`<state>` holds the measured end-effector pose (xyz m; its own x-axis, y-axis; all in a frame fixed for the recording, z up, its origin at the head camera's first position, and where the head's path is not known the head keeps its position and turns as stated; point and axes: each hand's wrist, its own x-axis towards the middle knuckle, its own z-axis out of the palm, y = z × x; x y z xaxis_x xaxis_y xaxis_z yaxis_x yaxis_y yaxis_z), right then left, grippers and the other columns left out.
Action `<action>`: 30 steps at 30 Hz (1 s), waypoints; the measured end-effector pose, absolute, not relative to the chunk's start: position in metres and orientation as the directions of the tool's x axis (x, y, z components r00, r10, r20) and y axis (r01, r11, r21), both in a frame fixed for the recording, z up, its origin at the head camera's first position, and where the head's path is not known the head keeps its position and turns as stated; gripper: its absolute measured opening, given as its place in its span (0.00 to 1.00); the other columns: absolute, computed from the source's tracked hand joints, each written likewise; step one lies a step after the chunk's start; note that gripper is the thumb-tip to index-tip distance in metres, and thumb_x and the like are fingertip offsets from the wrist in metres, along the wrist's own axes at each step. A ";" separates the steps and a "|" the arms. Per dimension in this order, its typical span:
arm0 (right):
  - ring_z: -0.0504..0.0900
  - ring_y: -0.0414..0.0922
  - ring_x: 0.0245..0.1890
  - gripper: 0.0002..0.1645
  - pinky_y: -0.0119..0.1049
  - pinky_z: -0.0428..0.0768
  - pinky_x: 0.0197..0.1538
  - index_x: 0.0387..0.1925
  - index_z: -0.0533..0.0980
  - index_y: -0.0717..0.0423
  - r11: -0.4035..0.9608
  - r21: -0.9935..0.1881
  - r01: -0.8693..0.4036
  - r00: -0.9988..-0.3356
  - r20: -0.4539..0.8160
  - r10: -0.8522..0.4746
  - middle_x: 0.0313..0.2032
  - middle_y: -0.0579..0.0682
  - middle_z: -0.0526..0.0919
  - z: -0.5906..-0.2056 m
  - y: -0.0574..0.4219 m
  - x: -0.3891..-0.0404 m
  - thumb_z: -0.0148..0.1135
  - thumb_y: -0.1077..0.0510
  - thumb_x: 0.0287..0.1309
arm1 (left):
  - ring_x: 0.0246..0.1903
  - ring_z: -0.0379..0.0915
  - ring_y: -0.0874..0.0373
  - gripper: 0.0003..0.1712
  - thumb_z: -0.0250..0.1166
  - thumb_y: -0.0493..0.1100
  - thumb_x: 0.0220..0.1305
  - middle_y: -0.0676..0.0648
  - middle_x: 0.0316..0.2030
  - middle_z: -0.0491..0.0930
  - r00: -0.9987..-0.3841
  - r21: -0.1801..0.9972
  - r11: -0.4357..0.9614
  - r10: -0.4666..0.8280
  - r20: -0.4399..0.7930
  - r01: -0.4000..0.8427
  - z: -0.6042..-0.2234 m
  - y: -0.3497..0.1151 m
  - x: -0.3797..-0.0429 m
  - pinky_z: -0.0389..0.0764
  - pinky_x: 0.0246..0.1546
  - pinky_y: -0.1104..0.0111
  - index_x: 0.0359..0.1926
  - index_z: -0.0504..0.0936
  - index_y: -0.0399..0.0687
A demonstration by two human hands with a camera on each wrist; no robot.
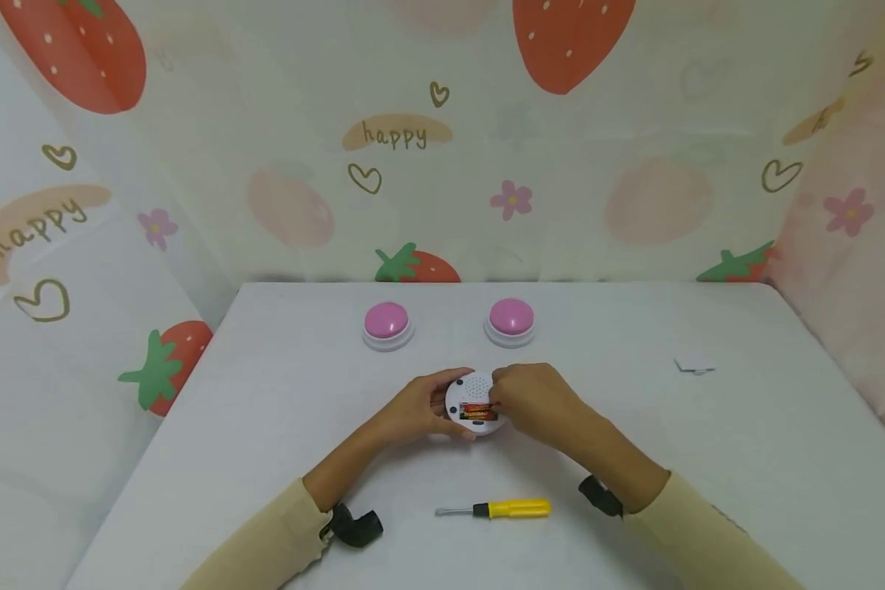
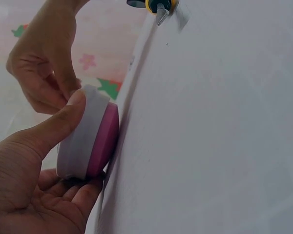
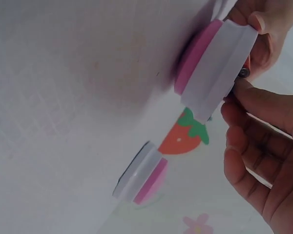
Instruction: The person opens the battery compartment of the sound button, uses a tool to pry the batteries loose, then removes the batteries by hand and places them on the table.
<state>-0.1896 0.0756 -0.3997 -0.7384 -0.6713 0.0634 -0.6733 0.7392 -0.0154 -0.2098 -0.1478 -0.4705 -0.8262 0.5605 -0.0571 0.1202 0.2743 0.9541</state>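
My left hand [image 1: 415, 410] holds a round white push-button light or sounder [image 1: 454, 418] by its rim, thumb on one side and fingers underneath. Its perforated underside faces up, and the pink dome [image 2: 106, 139] points down, close over the table. Red, black and gold batteries [image 1: 478, 411] lie in the compartment on that underside. My right hand [image 1: 534, 401] is at the right part of the compartment, covering it in the head view. In the right wrist view, its thumb and forefinger pinch a small dark battery end [image 3: 231, 92] there, beside another battery's end [image 3: 244, 72].
Two more pink-domed buttons [image 1: 387, 321] [image 1: 511, 318] stand dome up behind the hands. A yellow-handled screwdriver [image 1: 516, 509] lies in front. Toward the right lies a small white cover piece [image 1: 695, 365]. A strawberry-patterned cloth [image 1: 583, 221] hangs behind the white table [image 1: 229, 459].
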 end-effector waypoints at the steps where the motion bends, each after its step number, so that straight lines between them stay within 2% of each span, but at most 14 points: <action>1: 0.74 0.38 0.26 0.05 0.28 0.80 0.34 0.34 0.89 0.51 0.735 -0.008 -0.677 -0.735 0.059 -0.676 0.28 0.42 0.82 -0.399 0.075 -0.189 0.77 0.57 0.55 | 0.60 0.76 0.53 0.52 0.81 0.36 0.50 0.42 0.65 0.74 -0.827 0.953 0.277 0.559 -0.056 0.123 -0.471 -0.148 -0.210 0.78 0.58 0.70 0.74 0.65 0.43; 9: 0.76 0.39 0.29 0.09 0.30 0.84 0.37 0.38 0.88 0.52 0.736 0.048 -0.675 -0.736 0.026 -0.676 0.31 0.44 0.83 -0.397 0.073 -0.189 0.76 0.54 0.57 | 0.60 0.77 0.52 0.52 0.81 0.37 0.50 0.43 0.65 0.75 -0.824 0.945 0.293 0.565 -0.045 0.149 -0.471 -0.148 -0.210 0.78 0.57 0.70 0.74 0.66 0.43; 18: 0.83 0.43 0.37 0.11 0.34 0.86 0.42 0.40 0.89 0.49 0.675 0.172 -0.718 -0.684 0.003 -0.729 0.35 0.46 0.86 -0.398 0.072 -0.188 0.79 0.58 0.52 | 0.60 0.77 0.51 0.51 0.81 0.36 0.50 0.42 0.65 0.74 -0.829 0.942 0.303 0.556 -0.053 0.143 -0.469 -0.148 -0.209 0.79 0.57 0.69 0.74 0.66 0.44; 25: 0.83 0.43 0.37 0.15 0.34 0.86 0.42 0.43 0.88 0.51 0.657 0.209 -0.724 -0.674 -0.012 -0.739 0.36 0.48 0.86 -0.397 0.071 -0.188 0.79 0.57 0.52 | 0.59 0.77 0.51 0.51 0.81 0.36 0.50 0.43 0.65 0.75 -0.828 0.939 0.311 0.558 -0.055 0.147 -0.470 -0.147 -0.209 0.79 0.57 0.69 0.74 0.66 0.44; 30: 0.82 0.42 0.36 0.14 0.33 0.86 0.41 0.43 0.88 0.52 0.657 0.200 -0.727 -0.671 0.001 -0.742 0.36 0.47 0.85 -0.396 0.074 -0.188 0.78 0.55 0.53 | 0.59 0.77 0.52 0.52 0.81 0.36 0.50 0.42 0.65 0.75 -0.826 0.944 0.298 0.561 -0.051 0.144 -0.470 -0.148 -0.208 0.79 0.57 0.70 0.74 0.66 0.44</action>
<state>-0.1875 0.0737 -0.3956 -0.6706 -0.7418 0.0006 -0.7267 0.6571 0.2003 -0.2081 -0.1479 -0.4699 -0.8261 0.5613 -0.0508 0.1443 0.2978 0.9436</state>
